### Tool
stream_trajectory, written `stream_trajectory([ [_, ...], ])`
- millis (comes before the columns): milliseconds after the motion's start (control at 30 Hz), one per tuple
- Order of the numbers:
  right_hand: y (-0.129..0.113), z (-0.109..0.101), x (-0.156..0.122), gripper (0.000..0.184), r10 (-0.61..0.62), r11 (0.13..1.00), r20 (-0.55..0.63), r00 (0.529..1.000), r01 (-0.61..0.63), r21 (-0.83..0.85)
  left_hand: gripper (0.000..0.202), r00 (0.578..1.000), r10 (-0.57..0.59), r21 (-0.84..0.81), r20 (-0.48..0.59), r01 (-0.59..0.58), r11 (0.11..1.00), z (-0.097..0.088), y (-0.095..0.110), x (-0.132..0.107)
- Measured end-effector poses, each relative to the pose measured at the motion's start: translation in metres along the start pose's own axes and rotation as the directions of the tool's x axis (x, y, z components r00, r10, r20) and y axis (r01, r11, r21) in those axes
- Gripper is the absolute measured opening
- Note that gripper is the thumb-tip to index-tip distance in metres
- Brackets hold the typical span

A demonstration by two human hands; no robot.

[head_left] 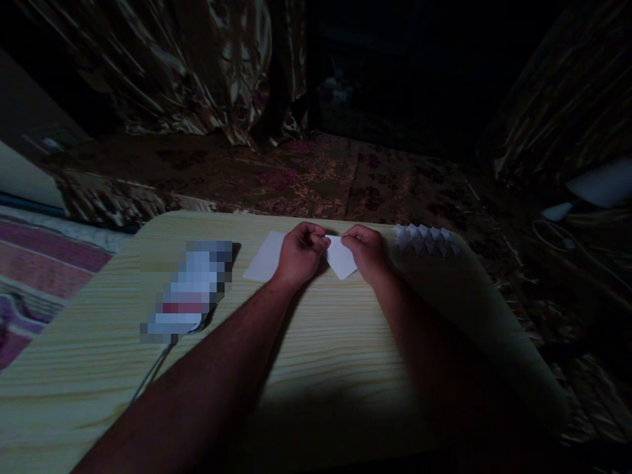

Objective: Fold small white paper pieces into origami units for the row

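Between my hands is a small piece of white paper (pixel 340 261), its lower end coming to a blunt point and its upper corners covered by my fingers. My left hand (pixel 302 250) pinches its left side, thumb and fingers closed. On the opposite edge, my right hand (pixel 366 249) is closed as well, fingers pressed on the paper. Flat on the table just left of my left hand lies white sheet paper (pixel 264 257), partly hidden behind that hand. Several folded white paper pieces (pixel 427 240) stand in rows to the right of my right hand.
A pixelated device (pixel 190 289) with a cable (pixel 148 374) lies on the left of the pale wooden table (pixel 336 355). Patterned brown cloth (pixel 296 174) and shiny curtains (pixel 232 66) are beyond the far edge. A white object with a cord (pixel 602 183) is at the right.
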State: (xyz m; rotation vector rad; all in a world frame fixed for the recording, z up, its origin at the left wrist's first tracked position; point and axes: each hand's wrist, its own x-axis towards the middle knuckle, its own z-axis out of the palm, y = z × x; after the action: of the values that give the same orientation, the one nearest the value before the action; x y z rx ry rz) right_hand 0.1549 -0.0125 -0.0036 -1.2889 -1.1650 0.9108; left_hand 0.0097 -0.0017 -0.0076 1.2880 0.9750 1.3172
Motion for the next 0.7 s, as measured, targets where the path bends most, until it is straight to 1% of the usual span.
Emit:
stream_trajectory([
  [200, 0.0008, -0.0005, 0.0007, 0.010, 0.002, 1.000, -0.019, 1.000, -0.002, 0.030, 0.022, 0.999, 0.010, 0.025, 0.050, -0.011, 1.000, 0.0005, -0.0015, -0.0005],
  [467, 0.0057, -0.0018, 0.0040, 0.010, -0.002, 0.999, -0.020, 1.000, 0.003, 0.044, 0.028, 0.996, 0.082, 0.039, 0.026, -0.083, 0.996, 0.0025, -0.0007, -0.0034],
  [700, 0.0071, -0.0020, 0.0048, 0.011, -0.005, 0.998, -0.043, 0.999, 0.008, 0.064, 0.030, 0.990, 0.119, 0.041, 0.070, -0.122, 0.992, 0.0014, -0.0057, -0.0024],
])
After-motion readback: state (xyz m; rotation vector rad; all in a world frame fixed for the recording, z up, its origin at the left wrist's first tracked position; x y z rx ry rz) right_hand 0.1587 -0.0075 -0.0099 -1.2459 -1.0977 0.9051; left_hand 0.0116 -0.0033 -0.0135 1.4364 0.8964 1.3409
